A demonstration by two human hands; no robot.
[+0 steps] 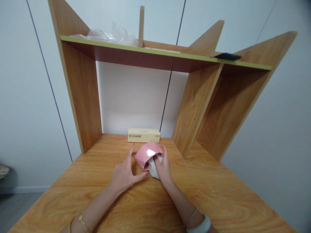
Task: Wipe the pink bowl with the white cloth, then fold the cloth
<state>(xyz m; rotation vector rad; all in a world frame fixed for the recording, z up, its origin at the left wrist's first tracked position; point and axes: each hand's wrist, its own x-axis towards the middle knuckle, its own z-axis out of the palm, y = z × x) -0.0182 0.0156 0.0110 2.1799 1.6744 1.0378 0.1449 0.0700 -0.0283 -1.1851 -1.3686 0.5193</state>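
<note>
A pink bowl [147,152] is tipped on its side on the wooden desk [209,187], its mouth facing me. My left hand [125,173] cups the bowl's left side, thumb under its rim. My right hand [164,166] is closed on a white cloth [152,169] and presses it into the bowl's opening.
A long beige box [143,135] with red print lies just behind the bowl against the back wall. Wooden uprights stand at the left [82,97] and right [196,106]. The shelf above carries crumpled clear plastic [109,35] and a flat black object [227,56].
</note>
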